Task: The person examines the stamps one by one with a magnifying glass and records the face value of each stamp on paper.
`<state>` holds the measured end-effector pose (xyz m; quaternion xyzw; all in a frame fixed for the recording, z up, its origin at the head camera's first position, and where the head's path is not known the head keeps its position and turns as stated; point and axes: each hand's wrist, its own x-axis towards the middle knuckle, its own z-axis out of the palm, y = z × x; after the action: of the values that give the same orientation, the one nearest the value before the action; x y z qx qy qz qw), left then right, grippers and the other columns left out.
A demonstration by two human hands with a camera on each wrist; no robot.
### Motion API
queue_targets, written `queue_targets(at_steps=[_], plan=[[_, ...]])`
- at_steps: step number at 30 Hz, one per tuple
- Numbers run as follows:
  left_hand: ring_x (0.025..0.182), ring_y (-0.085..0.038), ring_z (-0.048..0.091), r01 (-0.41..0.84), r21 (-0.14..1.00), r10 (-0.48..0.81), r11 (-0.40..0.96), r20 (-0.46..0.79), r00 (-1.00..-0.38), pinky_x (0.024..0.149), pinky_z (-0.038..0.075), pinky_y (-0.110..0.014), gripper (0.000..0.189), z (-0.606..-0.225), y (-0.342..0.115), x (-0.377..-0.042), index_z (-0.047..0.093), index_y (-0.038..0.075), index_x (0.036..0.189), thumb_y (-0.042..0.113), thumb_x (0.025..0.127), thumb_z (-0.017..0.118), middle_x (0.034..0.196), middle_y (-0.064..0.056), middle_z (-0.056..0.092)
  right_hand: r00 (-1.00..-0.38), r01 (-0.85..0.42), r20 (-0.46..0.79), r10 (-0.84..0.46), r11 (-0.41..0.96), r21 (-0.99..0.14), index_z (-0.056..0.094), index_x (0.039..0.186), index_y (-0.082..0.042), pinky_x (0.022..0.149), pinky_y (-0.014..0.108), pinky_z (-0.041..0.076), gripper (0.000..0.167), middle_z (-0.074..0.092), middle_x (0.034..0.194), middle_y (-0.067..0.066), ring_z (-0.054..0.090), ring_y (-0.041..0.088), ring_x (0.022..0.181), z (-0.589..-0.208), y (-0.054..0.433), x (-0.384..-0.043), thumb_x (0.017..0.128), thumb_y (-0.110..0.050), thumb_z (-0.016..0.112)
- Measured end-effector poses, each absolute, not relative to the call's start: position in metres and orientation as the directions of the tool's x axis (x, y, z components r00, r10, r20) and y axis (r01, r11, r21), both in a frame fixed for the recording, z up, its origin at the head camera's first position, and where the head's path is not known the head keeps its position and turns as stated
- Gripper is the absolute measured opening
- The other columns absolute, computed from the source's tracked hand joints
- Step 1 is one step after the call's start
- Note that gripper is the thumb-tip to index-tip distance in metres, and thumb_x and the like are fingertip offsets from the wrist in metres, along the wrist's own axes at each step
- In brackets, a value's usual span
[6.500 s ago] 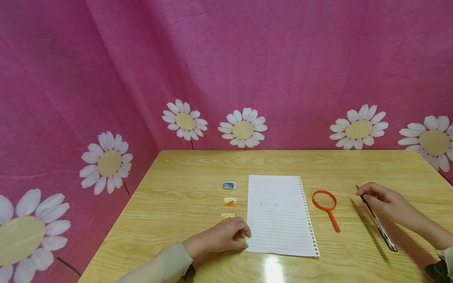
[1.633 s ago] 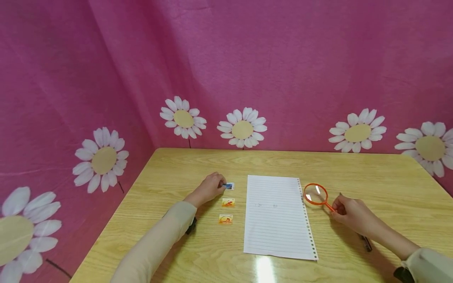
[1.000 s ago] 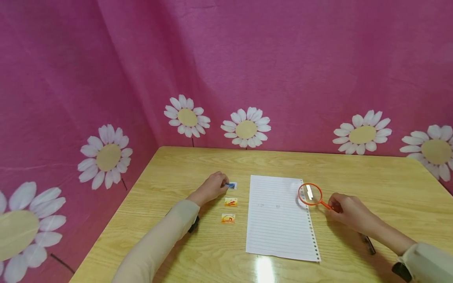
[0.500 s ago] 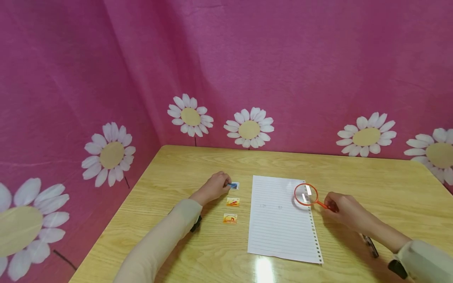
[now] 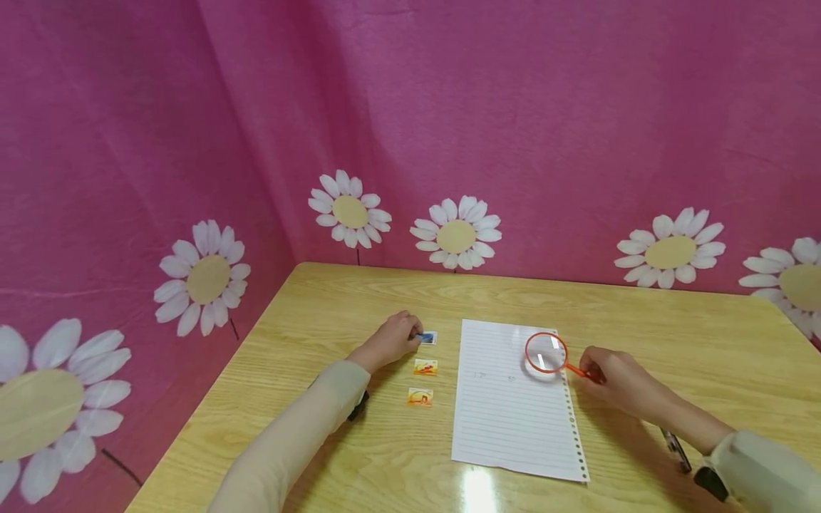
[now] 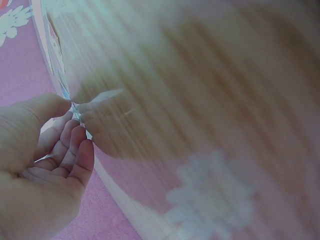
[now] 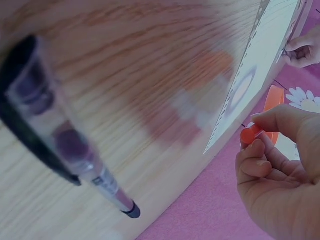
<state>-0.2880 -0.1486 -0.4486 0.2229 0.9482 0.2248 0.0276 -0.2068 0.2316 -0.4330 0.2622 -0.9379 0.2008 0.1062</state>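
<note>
My left hand (image 5: 391,342) reaches to the top of a column of small stamps, its thumb and fingertips pinching the left edge of the blue stamp (image 5: 430,338) on the table. Below that one lie two yellow-and-red stamps, the middle stamp (image 5: 425,367) and the lower stamp (image 5: 420,397). With my right hand (image 5: 618,377) I grip the handle of an orange magnifying glass (image 5: 574,370). Its round lens hovers over the upper right edge of a lined sheet of paper (image 5: 513,434), casting a shadow there. In the right wrist view, thumb and fingers (image 7: 257,155) close round the handle's end.
Faint handwritten figures (image 5: 494,376) mark the sheet. A clear-barrelled pen (image 5: 675,450) with a black end lies on the wooden table (image 5: 359,470), partly under my right forearm. Behind and to the left hangs a pink curtain (image 5: 545,128) with white flowers.
Earlier my right hand held the pen and my left rested at the paper's edge. The pen now lies down; the magnifying glass has moved left over the sheet. Lately the left hand stays at the blue stamp.
</note>
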Motion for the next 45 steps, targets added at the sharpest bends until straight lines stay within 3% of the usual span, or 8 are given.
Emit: queue_targets(at_steps=[16,27,45], plan=[[0.08,-0.015,0.049,0.423,0.419,0.442,0.804,0.056,-0.895,0.078,0.048,-0.031,0.01,-0.45,-0.15,-0.289,0.065,0.002,0.102,0.008,0.095,0.06,0.094,-0.009,0.057,-0.821,-0.568,0.291,-0.491,0.751,-0.336,0.057,0.079,-0.009,0.054,0.02,0.036,0.022,0.051,0.068,-0.007,0.038,-0.001,0.063,-0.43,0.212,-0.217,0.077,0.004,0.075],[0.083,-0.016,0.05,0.419,0.411,0.436,0.81,0.057,-0.898,0.08,0.049,-0.032,0.01,-0.449,-0.149,-0.289,0.065,0.0,0.101,0.007,0.094,0.061,0.095,-0.01,0.058,-0.731,-0.678,0.376,-0.57,0.67,-0.303,0.055,0.077,-0.009,0.053,0.019,0.037,0.028,0.05,0.066,-0.008,0.039,-0.002,0.062,-0.433,0.198,-0.228,0.071,0.01,0.075],[0.081,-0.015,0.049,0.426,0.41,0.442,0.806,0.062,-0.895,0.079,0.048,-0.031,0.01,-0.45,-0.149,-0.289,0.065,0.001,0.1,0.009,0.095,0.062,0.094,-0.009,0.058,-0.733,-0.68,0.337,-0.592,0.663,-0.314,0.056,0.076,-0.009,0.057,0.02,0.037,0.027,0.05,0.067,-0.007,0.04,0.001,0.064,-0.432,0.178,-0.239,0.071,0.011,0.074]])
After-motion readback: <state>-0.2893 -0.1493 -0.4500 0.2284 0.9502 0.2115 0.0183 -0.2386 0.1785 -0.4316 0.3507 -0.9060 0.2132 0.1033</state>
